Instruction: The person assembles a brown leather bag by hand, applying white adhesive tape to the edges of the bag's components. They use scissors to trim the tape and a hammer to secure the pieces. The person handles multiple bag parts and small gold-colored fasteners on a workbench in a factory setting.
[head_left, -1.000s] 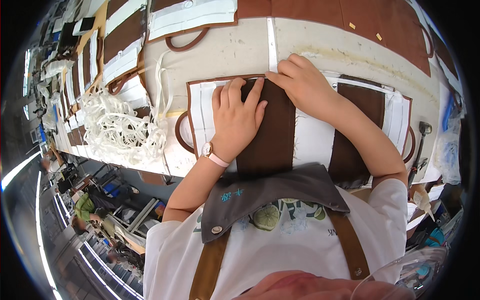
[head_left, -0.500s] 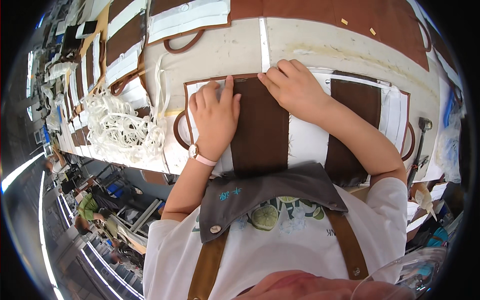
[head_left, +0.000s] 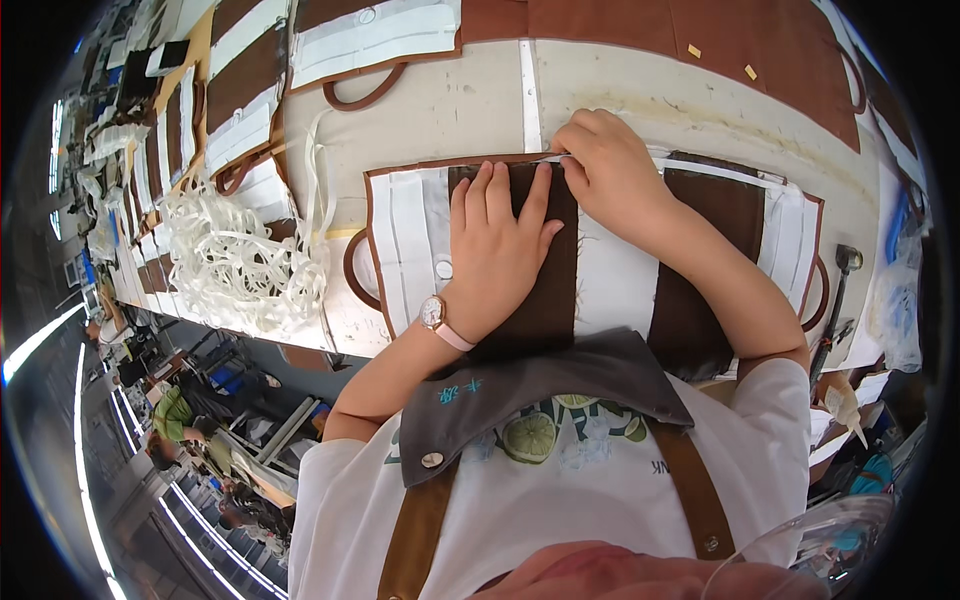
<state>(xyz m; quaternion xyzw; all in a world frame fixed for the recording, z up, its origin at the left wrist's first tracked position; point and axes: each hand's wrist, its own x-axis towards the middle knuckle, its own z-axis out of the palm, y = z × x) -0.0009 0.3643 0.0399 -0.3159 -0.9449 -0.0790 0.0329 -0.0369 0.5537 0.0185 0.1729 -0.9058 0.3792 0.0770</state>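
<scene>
Left hand: our left hand (head_left: 500,240) lies flat, fingers spread and pointing up the panel, pressing nothing between them.
Right hand: our right hand (head_left: 612,182) has its fingers curled, thumb and fingertips pinching narrow white tape (head_left: 553,158) at the upper edge.
Watch: round-faced wristwatch with pink strap (head_left: 432,311), on our left wrist.
Striped panel: rectangular dark-brown-and-white panel with reddish-brown trim (head_left: 605,270), flat under our hands at the near side of the surface. A white round button (head_left: 444,269) sits just beside our left hand. White tape also shows along its upper edge, right of our right hand.
Loops: brown curved handle (head_left: 349,268) sticks out left of the panel, a matching brown loop (head_left: 825,290) right.
Apron: dark grey bib with brown straps (head_left: 550,375), overlapping the panel's near edge.
Surface: pale, stained work surface (head_left: 430,120); a slim straight white strip (head_left: 530,95) runs away from the panel.
Tape heap: tangled white ribbon pile (head_left: 245,260), left of the panel.
Far side: second brown-and-white striped piece (head_left: 375,50) upper left; reddish-brown flat sheet (head_left: 690,85) upper right, two small yellow bits on it.
Right end: metal-headed hammer (head_left: 848,260), then crumpled clear plastic bag (head_left: 895,300).
</scene>
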